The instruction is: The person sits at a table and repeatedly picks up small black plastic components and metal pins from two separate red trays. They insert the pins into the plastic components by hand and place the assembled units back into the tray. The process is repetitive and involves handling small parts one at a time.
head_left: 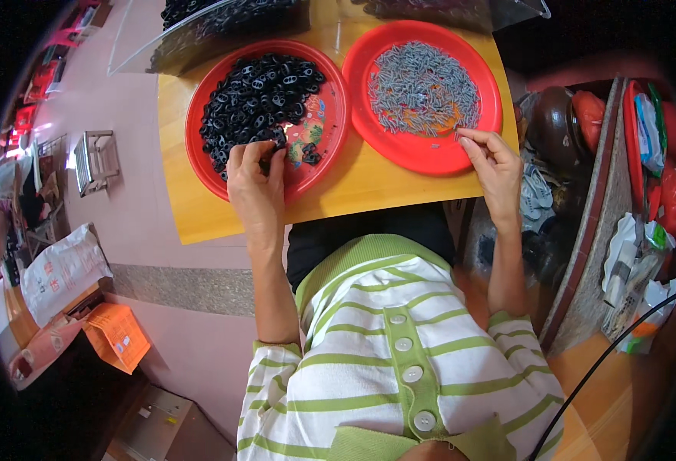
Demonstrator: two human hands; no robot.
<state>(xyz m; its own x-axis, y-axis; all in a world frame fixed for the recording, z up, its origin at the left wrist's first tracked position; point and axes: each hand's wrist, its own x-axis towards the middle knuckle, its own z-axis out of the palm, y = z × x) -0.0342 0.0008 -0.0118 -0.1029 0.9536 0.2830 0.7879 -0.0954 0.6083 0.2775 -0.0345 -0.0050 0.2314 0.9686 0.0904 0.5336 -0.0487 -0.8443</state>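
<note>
My left hand (257, 177) is over the near edge of a round red tray (328, 154) heaped with small black plastic pieces (253, 92), each with holes in it. Its thumb and fingers are closed on one black plastic piece (279, 138). To the right, a second red tray (430, 160) carries a spread of small grey metal pins (422, 81). At that tray's near right rim, my right hand (495, 173) pinches a small grey pin (458, 134) between thumb and forefinger. A few loose pins lie by the rim below the pile.
Both trays stand on a yellow wooden table (215, 219). Clear bins of black pieces (230, 34) stand behind them. A metal stool (94, 161) and an orange crate (116, 336) are on the left. Brown jars (551, 123) and bags fill shelving on the right, near a black cable (607, 361).
</note>
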